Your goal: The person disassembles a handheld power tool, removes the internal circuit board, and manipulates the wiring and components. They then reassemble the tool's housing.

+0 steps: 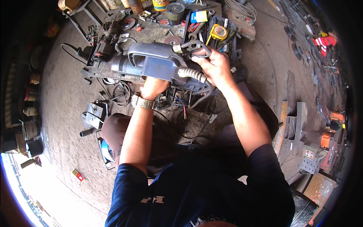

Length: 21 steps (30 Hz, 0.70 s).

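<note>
A large grey power tool [160,68] with a loop handle and a ribbed cylinder at its left end lies across the near edge of the workbench. My left hand [155,86], a watch on its wrist, reaches under the housing and holds it from below; the fingers are hidden behind the tool. At the tool's right end my right hand [216,66] is closed on a dark, bent power cord [205,53], thumb pressing against it. Just below that hand, a pale ribbed cord sleeve [192,74] sticks out of the housing.
On the cluttered workbench [151,33] stands a toolbox [231,51] with wrenches and a yellow tape measure [218,32]. Grinding discs [128,24] lie farther back. Loose cables [120,94] hang and coil below the bench's near edge. A red-and-yellow small box [78,175] lies on the floor.
</note>
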Each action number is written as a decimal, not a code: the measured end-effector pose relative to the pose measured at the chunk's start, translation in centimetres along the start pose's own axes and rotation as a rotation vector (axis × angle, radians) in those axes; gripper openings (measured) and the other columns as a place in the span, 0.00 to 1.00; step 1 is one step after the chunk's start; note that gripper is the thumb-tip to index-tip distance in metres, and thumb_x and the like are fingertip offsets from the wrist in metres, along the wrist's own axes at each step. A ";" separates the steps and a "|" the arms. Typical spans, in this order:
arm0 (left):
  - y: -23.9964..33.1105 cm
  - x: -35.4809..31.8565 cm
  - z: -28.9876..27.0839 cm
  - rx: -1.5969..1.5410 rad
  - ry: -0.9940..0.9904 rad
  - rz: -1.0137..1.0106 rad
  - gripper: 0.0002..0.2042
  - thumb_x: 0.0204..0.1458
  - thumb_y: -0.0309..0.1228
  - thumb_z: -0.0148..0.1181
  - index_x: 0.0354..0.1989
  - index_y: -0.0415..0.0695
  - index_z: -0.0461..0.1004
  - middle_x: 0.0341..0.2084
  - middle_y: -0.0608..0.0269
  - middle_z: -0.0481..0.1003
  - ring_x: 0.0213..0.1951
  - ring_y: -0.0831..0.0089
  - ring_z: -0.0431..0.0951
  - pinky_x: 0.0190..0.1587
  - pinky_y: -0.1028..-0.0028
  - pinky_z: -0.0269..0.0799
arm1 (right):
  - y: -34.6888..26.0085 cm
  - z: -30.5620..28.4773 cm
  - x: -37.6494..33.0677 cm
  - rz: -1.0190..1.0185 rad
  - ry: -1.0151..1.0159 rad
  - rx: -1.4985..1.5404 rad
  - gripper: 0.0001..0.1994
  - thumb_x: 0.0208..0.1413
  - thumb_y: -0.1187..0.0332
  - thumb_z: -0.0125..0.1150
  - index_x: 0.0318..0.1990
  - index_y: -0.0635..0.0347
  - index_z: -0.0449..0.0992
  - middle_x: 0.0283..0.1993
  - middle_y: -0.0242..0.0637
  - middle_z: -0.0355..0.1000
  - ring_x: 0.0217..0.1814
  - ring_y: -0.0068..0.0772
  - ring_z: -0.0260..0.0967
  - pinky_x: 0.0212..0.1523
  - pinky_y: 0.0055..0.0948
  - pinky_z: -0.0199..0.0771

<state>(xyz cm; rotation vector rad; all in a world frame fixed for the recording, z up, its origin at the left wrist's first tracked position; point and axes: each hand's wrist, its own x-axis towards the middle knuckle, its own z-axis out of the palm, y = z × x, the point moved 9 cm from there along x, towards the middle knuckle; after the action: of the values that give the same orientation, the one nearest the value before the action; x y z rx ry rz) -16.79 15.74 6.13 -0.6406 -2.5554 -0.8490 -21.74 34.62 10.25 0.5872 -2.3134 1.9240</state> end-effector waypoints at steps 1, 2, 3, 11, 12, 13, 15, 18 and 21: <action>1.0 0.2 -0.1 0.157 0.065 0.082 0.06 0.56 0.26 0.60 0.41 0.41 0.79 0.37 0.49 0.78 0.39 0.49 0.78 0.41 0.54 0.73 | -0.3 -0.2 -0.1 -0.022 0.015 -0.018 0.07 0.57 0.71 0.69 0.41 0.63 0.82 0.35 0.35 0.82 0.37 0.22 0.77 0.42 0.28 0.78; 0.6 0.4 0.1 0.098 0.061 0.029 0.06 0.56 0.26 0.60 0.40 0.41 0.79 0.36 0.50 0.78 0.39 0.49 0.78 0.41 0.54 0.73 | -0.3 -0.2 -0.1 -0.007 0.021 -0.010 0.06 0.57 0.72 0.69 0.40 0.63 0.82 0.36 0.35 0.82 0.37 0.21 0.77 0.42 0.28 0.78; 0.2 0.6 0.3 0.039 0.056 -0.025 0.06 0.56 0.26 0.60 0.39 0.42 0.79 0.35 0.51 0.78 0.38 0.50 0.78 0.40 0.54 0.73 | -0.3 -0.3 -0.1 0.008 0.027 -0.002 0.06 0.57 0.72 0.68 0.40 0.63 0.83 0.36 0.34 0.82 0.37 0.21 0.77 0.42 0.28 0.78; 0.5 2.0 -0.4 0.028 0.051 -0.070 0.05 0.59 0.27 0.57 0.35 0.40 0.77 0.30 0.53 0.77 0.33 0.57 0.78 0.37 0.60 0.72 | 0.8 -1.1 -0.2 0.076 0.090 0.410 0.05 0.67 0.75 0.59 0.46 0.66 0.73 0.41 0.40 0.80 0.41 0.30 0.81 0.46 0.31 0.85; 0.7 2.1 -0.5 0.028 0.046 -0.058 0.05 0.59 0.27 0.57 0.35 0.40 0.77 0.30 0.54 0.77 0.33 0.57 0.78 0.37 0.60 0.72 | 1.3 -1.1 0.1 0.092 0.085 0.414 0.05 0.68 0.75 0.58 0.46 0.66 0.72 0.44 0.41 0.79 0.42 0.32 0.81 0.47 0.34 0.86; 0.9 2.6 -0.6 0.026 0.044 -0.043 0.05 0.60 0.27 0.57 0.36 0.40 0.77 0.30 0.54 0.77 0.33 0.57 0.78 0.37 0.59 0.72 | 1.4 -1.3 0.4 0.105 0.080 0.413 0.06 0.68 0.75 0.58 0.47 0.67 0.71 0.46 0.43 0.78 0.44 0.35 0.81 0.49 0.36 0.86; 1.6 3.3 -1.1 -0.040 0.074 0.009 0.06 0.60 0.28 0.57 0.35 0.40 0.78 0.30 0.54 0.78 0.33 0.57 0.78 0.37 0.59 0.72 | 1.3 -1.2 0.2 0.114 0.101 0.518 0.06 0.68 0.74 0.58 0.48 0.65 0.72 0.42 0.39 0.78 0.43 0.31 0.81 0.47 0.32 0.85; 0.0 2.0 0.2 0.019 -0.012 -0.043 0.06 0.60 0.28 0.57 0.35 0.41 0.78 0.30 0.55 0.78 0.33 0.58 0.78 0.37 0.59 0.72 | 0.7 -0.8 -0.1 0.108 0.061 0.473 0.08 0.68 0.73 0.59 0.51 0.64 0.75 0.40 0.37 0.79 0.42 0.25 0.80 0.45 0.27 0.84; -0.6 1.5 0.2 -0.095 0.034 -0.092 0.06 0.61 0.29 0.57 0.33 0.41 0.78 0.29 0.56 0.77 0.32 0.60 0.77 0.36 0.61 0.72 | 0.9 -0.1 -0.3 0.201 -0.037 0.323 0.10 0.66 0.72 0.63 0.51 0.62 0.77 0.37 0.35 0.80 0.39 0.20 0.78 0.41 0.23 0.80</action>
<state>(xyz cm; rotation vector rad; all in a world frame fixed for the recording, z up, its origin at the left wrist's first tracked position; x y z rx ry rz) -18.40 15.90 6.46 -0.5348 -2.5433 -1.0081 -21.78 34.89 9.31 0.4287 -2.1699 2.4244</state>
